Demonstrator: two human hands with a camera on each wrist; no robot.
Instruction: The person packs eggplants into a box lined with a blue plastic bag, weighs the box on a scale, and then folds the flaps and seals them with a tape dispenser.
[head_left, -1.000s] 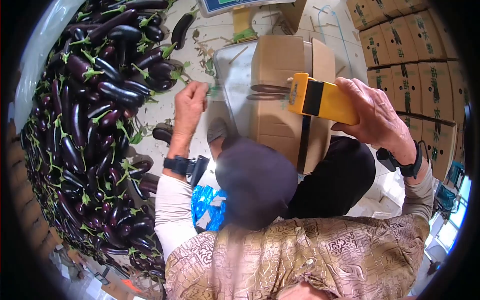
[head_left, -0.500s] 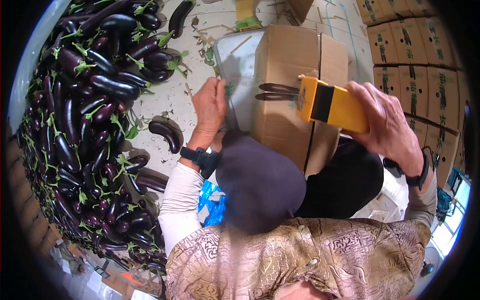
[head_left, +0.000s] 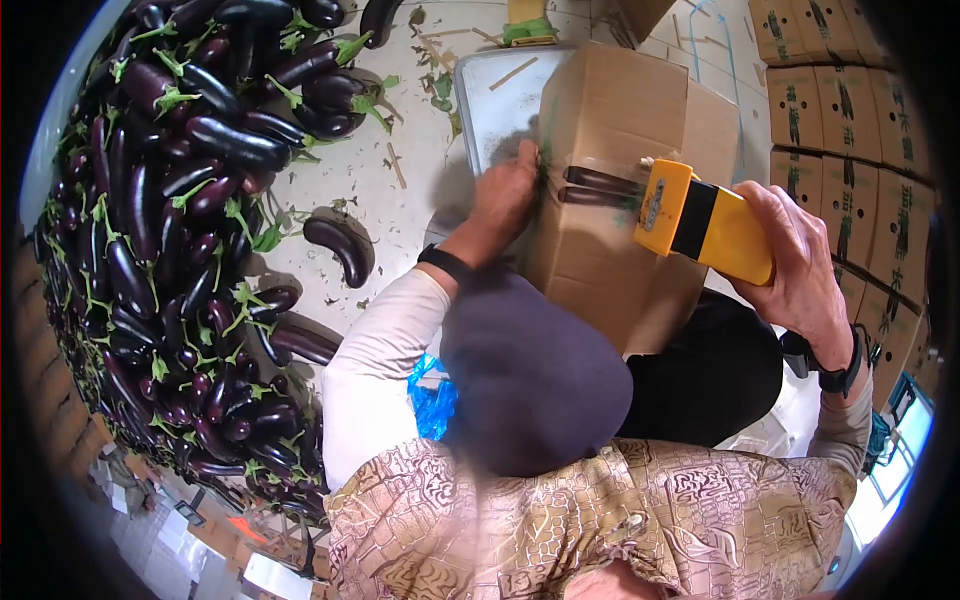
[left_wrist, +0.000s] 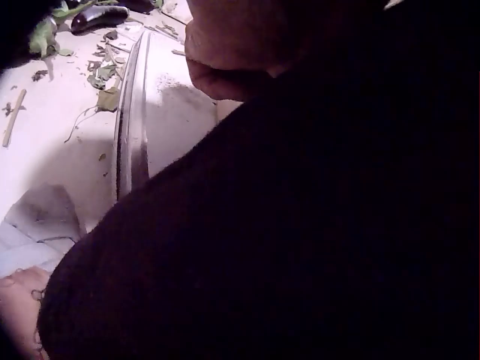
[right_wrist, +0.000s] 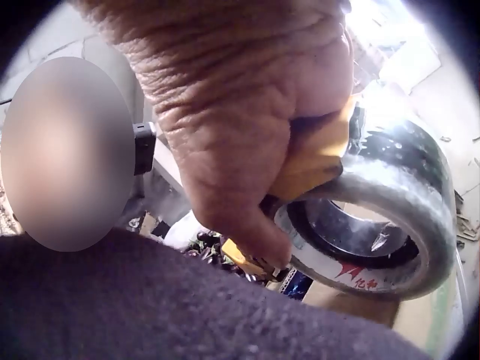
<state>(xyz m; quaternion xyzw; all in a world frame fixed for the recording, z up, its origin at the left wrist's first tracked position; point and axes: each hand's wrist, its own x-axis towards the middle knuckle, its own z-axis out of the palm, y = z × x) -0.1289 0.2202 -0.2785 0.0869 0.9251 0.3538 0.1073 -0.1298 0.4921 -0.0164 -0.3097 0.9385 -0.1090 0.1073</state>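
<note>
My right hand (head_left: 800, 250) grips a yellow tape dispenser (head_left: 730, 235) above the right part of a cardboard box (head_left: 585, 265) that has eggplants printed on it. In the right wrist view a wide roll of clear packing tape (right_wrist: 424, 206) sits in the dispenser. A clear strip stretches from the dispenser across the printed face toward my left hand (head_left: 500, 200). That hand's fingers are curled at the box's left edge, holding the tape's end there. The left wrist view shows only part of the hand (left_wrist: 232, 45), mostly behind a dark trouser leg.
A large heap of eggplants (head_left: 210, 230) covers the left side, and one loose eggplant (head_left: 338, 250) lies on the floor. Beneath the box a metal platform (head_left: 490, 105) shows. Stacked printed cartons (head_left: 840, 120) stand at the right. My bent knee (head_left: 540, 370) is close to the box.
My left hand has moved right, from clear of the box to its left edge, with the tape strip. The right hand and dispenser have shifted slightly right and down in the view.
</note>
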